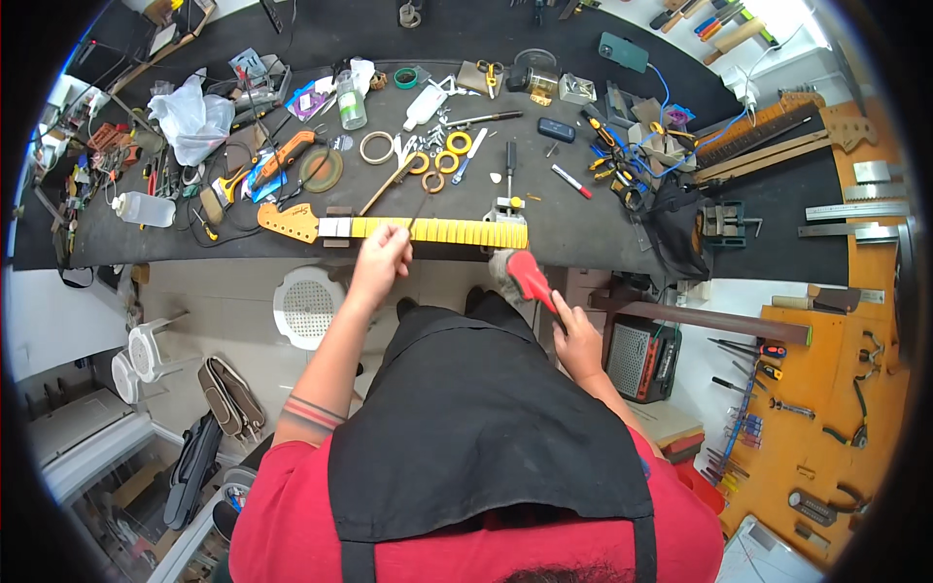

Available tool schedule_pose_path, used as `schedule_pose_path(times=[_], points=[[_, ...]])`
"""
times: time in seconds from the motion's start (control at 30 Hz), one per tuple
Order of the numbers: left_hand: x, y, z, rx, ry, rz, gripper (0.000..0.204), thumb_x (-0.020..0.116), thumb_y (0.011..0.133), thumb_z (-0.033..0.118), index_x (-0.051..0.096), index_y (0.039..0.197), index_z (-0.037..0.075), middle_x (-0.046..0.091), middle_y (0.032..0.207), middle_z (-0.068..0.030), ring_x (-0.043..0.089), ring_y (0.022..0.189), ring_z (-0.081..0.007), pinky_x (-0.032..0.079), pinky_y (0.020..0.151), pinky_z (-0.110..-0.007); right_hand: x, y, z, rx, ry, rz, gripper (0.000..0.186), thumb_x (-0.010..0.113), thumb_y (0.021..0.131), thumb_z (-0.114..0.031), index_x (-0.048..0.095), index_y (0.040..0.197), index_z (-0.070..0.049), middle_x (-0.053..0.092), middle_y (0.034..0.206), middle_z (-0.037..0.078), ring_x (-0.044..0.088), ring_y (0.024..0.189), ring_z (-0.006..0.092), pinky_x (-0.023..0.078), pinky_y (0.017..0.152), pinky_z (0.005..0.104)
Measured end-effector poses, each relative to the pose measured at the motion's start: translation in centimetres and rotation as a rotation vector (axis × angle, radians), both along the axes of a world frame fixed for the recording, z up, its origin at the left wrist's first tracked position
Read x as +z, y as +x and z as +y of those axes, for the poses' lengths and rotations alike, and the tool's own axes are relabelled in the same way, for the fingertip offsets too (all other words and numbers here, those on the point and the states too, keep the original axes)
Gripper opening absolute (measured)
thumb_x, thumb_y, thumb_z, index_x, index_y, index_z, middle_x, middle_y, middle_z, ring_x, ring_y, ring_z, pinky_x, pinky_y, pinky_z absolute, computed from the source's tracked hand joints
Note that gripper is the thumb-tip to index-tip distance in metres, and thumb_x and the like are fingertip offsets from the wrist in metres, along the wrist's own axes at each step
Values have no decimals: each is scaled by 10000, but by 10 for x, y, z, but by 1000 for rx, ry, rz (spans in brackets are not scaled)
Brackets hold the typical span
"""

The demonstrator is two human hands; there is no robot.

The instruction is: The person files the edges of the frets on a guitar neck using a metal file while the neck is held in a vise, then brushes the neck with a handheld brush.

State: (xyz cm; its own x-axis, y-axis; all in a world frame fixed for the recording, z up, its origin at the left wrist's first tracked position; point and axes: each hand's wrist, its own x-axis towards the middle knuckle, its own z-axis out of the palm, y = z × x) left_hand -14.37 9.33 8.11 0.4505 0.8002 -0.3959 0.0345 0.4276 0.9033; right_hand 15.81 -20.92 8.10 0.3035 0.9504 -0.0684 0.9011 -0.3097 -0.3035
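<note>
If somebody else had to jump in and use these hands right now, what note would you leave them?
Left hand: pinched on a thin dark tool, tip on the yellow guitar neck.
Right hand: away from the bench, gripping a red-headed hammer by its handle.
The neck lies flat along the front edge of the dark bench mat, headstock to the left, and a small clamp sits at its right end.
Done: neck laid out and tools in hand.
Left: how far the work along the neck has got cannot be told.

Guitar neck on bench; tape rolls behind it.
</note>
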Motion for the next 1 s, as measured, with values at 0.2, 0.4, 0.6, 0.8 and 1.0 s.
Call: schedule_pose_path(times=[0.2, 0.4, 0.6, 0.8, 1.0], points=[[-3, 20, -58, 91, -179, -56, 235, 529, 1164, 264, 598, 1254, 58, 601, 789, -21, 528, 579, -93, 455, 538, -252, 4, 9, 77, 24, 74, 176, 760, 718, 954, -126, 483, 1651, -315, 608, 1021, 144, 686, 859, 406, 559, 751, 552], [18, 22, -81, 415, -195, -153, 294, 457, 1190, 279, 540, 1383, 73, 574, 778, -28, 488, 541, -96, 442, 498, -255, 9, 4, 114, 205, 39, 973, 721, 755, 996, -199, 490, 1667, -205, 584, 1610, 173, 652, 1359, 289, 468, 1176, 385], [35, 56, -96, 507, 55, -104, 347, 469, 1187, 246, 447, 1494, 87, 583, 834, -19, 510, 596, -93, 439, 510, -249, 41, -20, 151, 141, -112, 1289, 644, 666, 1095, -227, 435, 1694, -173, 631, 1085, 42, 584, 874, 126, 470, 778, 293], [66, 49, -121, 282, 53, 12, 365, 528, 1157, 189, 510, 1482, 24, 570, 792, -24, 500, 563, -77, 433, 484, -226, 33, 19, 146, -127, 48, 1504, 661, 577, 1144, -249, 310, 1736, -124, 524, 763, -39, 477, 531, 59, 395, 484, 236], [49, 69, -91, 601, 160, 29, 322, 420, 1205, 237, 494, 1456, 50, 574, 856, -17, 489, 577, -73, 432, 505, -225, 39, -2, 122, 63, -75, 1536, 635, 609, 1129, -231, 374, 1710, -130, 553, 807, -16, 506, 543, 61, 421, 500, 248]])
